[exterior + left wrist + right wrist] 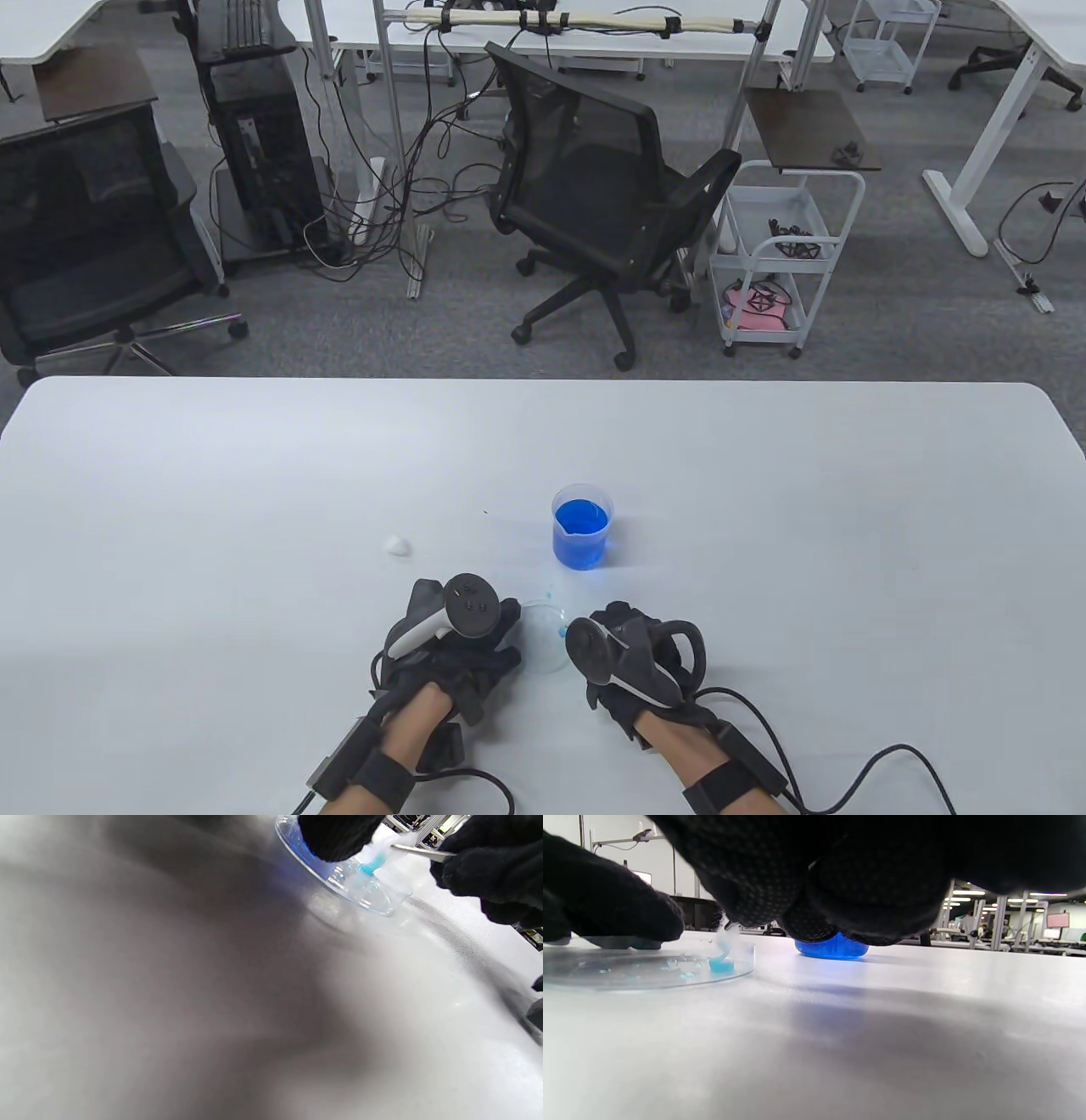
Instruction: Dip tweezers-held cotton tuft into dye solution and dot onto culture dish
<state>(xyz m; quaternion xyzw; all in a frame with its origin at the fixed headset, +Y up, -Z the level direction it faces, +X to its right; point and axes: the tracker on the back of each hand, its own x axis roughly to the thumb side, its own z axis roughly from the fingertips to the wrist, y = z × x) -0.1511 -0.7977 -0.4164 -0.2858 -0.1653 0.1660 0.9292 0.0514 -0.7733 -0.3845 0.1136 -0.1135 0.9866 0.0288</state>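
One beaker, one culture dish, two cotton tufts, two hands

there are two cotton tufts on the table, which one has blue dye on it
The cotton tuft held in the tweezers over the culture dish: its tip is blue. The loose cotton tuft, left of the beaker, is plain white.

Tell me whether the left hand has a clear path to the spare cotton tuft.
Probably yes: the spare cotton tuft lies alone on bare table beyond the left hand, though it now touches the culture dish.
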